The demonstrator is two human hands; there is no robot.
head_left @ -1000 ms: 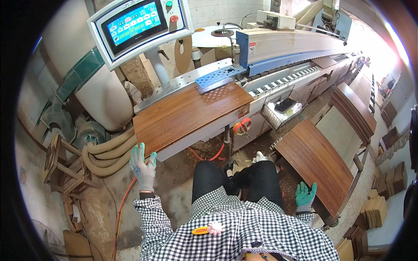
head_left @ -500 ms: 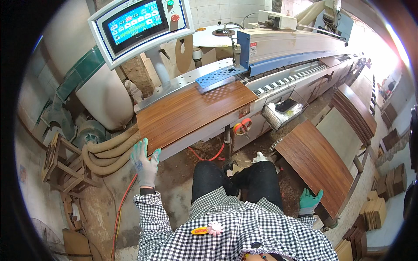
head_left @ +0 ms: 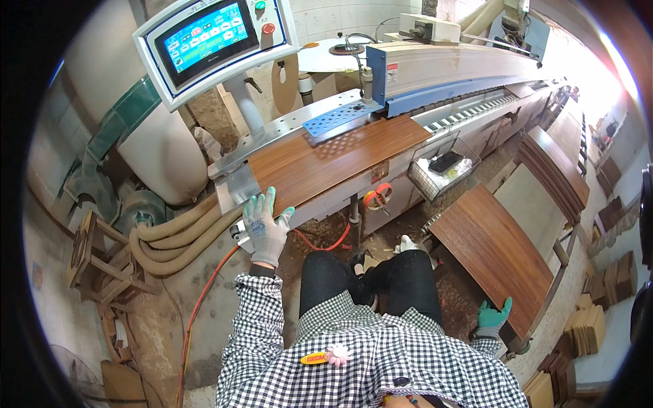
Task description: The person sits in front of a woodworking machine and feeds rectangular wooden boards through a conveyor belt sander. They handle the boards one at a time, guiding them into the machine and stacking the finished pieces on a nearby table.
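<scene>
A brown wood-grain panel (head_left: pixel 326 160) lies flat on the machine's bed, its far part under the blue perforated plate (head_left: pixel 340 118). My left hand (head_left: pixel 266 231), in a grey glove with green fingertips, has its fingers spread against the panel's near left corner. A second wood-grain panel (head_left: pixel 493 248) lies on a stack at the right. At its near edge is my right hand (head_left: pixel 491 318), in a green-palmed glove, with the thumb over the edge and the fingers partly hidden by the panel.
A control screen (head_left: pixel 207 44) stands at the far left. The long machine guard (head_left: pixel 462 75) runs to the far right. A wire basket (head_left: pixel 439 173) and red handwheel (head_left: pixel 377 197) are on the machine's front. More panels (head_left: pixel 554 163) are piled at right; thick hoses (head_left: pixel 170 245) lie at left.
The panel on the machine has slid right and away, baring metal bed at its left end. My left hand has moved right and forward with it. My right hand has shifted slightly right.
</scene>
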